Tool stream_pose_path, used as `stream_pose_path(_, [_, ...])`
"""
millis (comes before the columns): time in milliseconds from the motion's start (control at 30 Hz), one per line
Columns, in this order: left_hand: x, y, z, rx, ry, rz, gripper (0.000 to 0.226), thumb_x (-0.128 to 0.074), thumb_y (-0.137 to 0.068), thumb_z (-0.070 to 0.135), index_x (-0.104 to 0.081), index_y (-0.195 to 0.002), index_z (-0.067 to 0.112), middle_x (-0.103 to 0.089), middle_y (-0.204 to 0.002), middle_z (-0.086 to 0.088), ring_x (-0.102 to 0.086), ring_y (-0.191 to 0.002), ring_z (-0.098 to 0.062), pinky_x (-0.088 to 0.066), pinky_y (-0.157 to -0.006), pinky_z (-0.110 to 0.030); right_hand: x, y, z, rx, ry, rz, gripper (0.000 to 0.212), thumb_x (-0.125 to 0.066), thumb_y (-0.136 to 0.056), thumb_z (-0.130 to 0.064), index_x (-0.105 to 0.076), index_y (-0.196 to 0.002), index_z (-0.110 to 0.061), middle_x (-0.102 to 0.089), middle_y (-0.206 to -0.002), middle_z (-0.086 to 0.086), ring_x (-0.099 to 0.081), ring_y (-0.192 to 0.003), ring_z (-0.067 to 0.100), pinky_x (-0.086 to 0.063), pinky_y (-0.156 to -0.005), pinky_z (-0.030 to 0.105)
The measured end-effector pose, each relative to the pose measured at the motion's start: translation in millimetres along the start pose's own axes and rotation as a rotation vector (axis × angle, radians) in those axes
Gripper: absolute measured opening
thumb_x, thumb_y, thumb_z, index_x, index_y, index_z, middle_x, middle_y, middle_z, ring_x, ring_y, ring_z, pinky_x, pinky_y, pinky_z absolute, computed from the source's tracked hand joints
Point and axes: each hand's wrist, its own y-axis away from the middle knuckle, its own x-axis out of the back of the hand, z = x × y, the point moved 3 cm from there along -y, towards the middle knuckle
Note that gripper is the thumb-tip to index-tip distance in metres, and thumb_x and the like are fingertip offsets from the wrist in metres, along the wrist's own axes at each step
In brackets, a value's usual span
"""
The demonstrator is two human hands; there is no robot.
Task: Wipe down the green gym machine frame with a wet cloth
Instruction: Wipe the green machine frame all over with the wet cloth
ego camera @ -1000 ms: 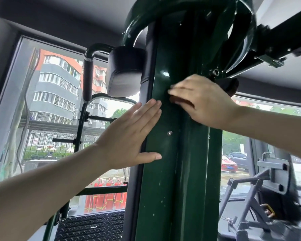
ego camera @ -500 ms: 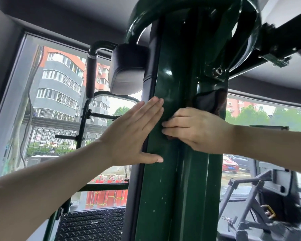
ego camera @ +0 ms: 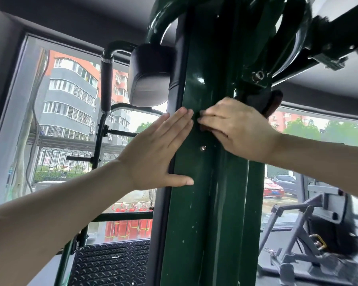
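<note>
The green machine frame (ego camera: 196, 203) is a tall, glossy dark green column in the middle of the head view, with a curved green tube on top. My left hand (ego camera: 153, 153) lies flat against the column's left edge, fingers straight and pointing up to the right. My right hand (ego camera: 236, 129) reaches in from the right and presses a dark brown cloth (ego camera: 272, 102) to the column's front, fingers bent over it. Most of the cloth is hidden under that hand; a bunch sticks out behind the wrist. A small screw (ego camera: 203, 148) shows just below the fingers.
A black headrest pad (ego camera: 151, 77) and a black padded handle bar (ego camera: 106, 85) hang left of the column. A black ridged footplate (ego camera: 112, 263) lies at the bottom left. A grey machine (ego camera: 310, 230) stands at the lower right. Large windows show buildings and parked cars outside.
My right hand slid the cloth down over the screw, then back up above it. My left hand stayed flat on the column's left edge.
</note>
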Motion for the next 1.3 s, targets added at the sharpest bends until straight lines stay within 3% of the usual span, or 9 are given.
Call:
stream_pose_path(167, [0.2, 3.1, 1.9, -0.028, -0.02, -0.021, 0.121, -0.021, -0.088, 0.091, -0.005, -0.162, -0.004, 0.003, -0.172, -0.02, 0.004, -0.16, -0.03, -0.007, -0.13, -0.046, -13.8, 46.8, -51.5, 0.278, -0.096, -0.184, 0.032, -0.065, -0.092, 0.004, -0.074, -0.121, -0.002, -0.072, -0.121, 0.014, -0.068, -0.108, 0.034, -0.056, -0.098, 0.05])
stream_pose_path(333, [-5.0, 19.1, 8.9, -0.098, -0.028, -0.012, 0.116, -0.027, -0.091, 0.089, -0.013, -0.161, -0.003, -0.007, -0.171, -0.019, -0.004, -0.16, -0.031, -0.006, -0.13, -0.044, -11.6, 28.9, -22.0, -0.082, -0.084, 0.037, 0.026, -0.067, -0.097, -0.006, -0.073, -0.122, -0.004, -0.073, -0.117, 0.011, -0.066, -0.104, 0.033, -0.047, -0.106, 0.048])
stream_pose_path(500, [-1.4, 19.2, 6.9, -0.109, -0.02, -0.043, 0.121, -0.027, -0.089, 0.091, -0.01, -0.162, -0.004, -0.001, -0.172, -0.019, 0.001, -0.161, -0.03, -0.005, -0.13, -0.044, -24.5, 46.2, -60.3, 0.216, -0.142, -0.113, 0.029, -0.059, -0.096, -0.001, -0.075, -0.121, -0.004, -0.073, -0.119, 0.012, -0.068, -0.108, 0.032, -0.048, -0.106, 0.047])
stream_pose_path(567, [-0.9, 20.0, 6.9, -0.105, -0.004, -0.056, 0.122, -0.027, -0.088, 0.092, -0.01, -0.162, -0.004, -0.001, -0.172, -0.019, 0.002, -0.161, -0.029, -0.004, -0.13, -0.044, -20.2, 36.2, -46.7, 0.175, -0.126, -0.083, 0.028, -0.057, -0.097, 0.0, -0.075, -0.119, -0.002, -0.074, -0.115, 0.013, -0.068, -0.102, 0.035, -0.05, -0.098, 0.049])
stream_pose_path(667, [-0.1, 19.8, 7.8, -0.095, 0.014, -0.067, 0.124, -0.028, -0.087, 0.093, -0.008, -0.162, -0.004, 0.001, -0.172, -0.019, 0.004, -0.16, -0.03, -0.006, -0.131, -0.045, -15.7, 28.7, -41.0, -0.043, -0.102, -0.004, 0.024, -0.062, -0.096, -0.001, -0.074, -0.117, -0.002, -0.073, -0.11, 0.012, -0.066, -0.093, 0.035, -0.053, -0.087, 0.051])
stream_pose_path(800, [1.0, 20.8, 8.2, -0.108, 0.003, -0.071, 0.126, -0.028, -0.086, 0.093, -0.007, -0.162, -0.005, 0.002, -0.172, -0.02, 0.005, -0.16, -0.031, -0.007, -0.131, -0.046, -24.9, 49.6, -86.2, 0.2, -0.144, -0.152, 0.027, -0.065, -0.089, 0.004, -0.075, -0.113, -0.002, -0.073, -0.109, 0.013, -0.067, -0.094, 0.035, -0.055, -0.088, 0.047])
stream_pose_path(967, [2.7, 19.5, 10.0, -0.101, 0.007, -0.076, 0.126, -0.032, -0.086, 0.093, -0.008, -0.161, -0.006, 0.0, -0.172, -0.021, 0.004, -0.16, -0.031, -0.006, -0.131, -0.045, -15.8, 30.4, -45.4, -0.13, -0.054, -0.01, 0.03, -0.07, -0.086, 0.005, -0.074, -0.115, -0.002, -0.071, -0.106, 0.013, -0.062, -0.091, 0.035, -0.052, -0.085, 0.049])
stream_pose_path(1133, [-3.2, 35.6, 20.6, -0.186, -0.045, -0.111, 0.121, -0.023, -0.089, 0.09, -0.004, -0.162, -0.004, 0.006, -0.172, -0.021, 0.008, -0.16, -0.031, 0.001, -0.13, -0.046, -28.4, 61.4, -97.3, 0.105, -0.124, -0.172, 0.031, -0.073, -0.083, 0.003, -0.076, -0.113, -0.005, -0.072, -0.108, 0.01, -0.064, -0.091, 0.032, -0.053, -0.085, 0.045])
stream_pose_path(1300, [-4.0, 39.8, 24.2, -0.178, -0.037, -0.105, 0.117, -0.026, -0.092, 0.087, -0.009, -0.162, -0.005, 0.001, -0.171, -0.022, 0.003, -0.16, -0.032, -0.005, -0.13, -0.047, -26.7, 49.4, -72.8, -0.166, -0.119, -0.068, 0.031, -0.072, -0.084, 0.005, -0.076, -0.113, -0.004, -0.07, -0.102, 0.01, -0.062, -0.089, 0.032, -0.052, -0.084, 0.049])
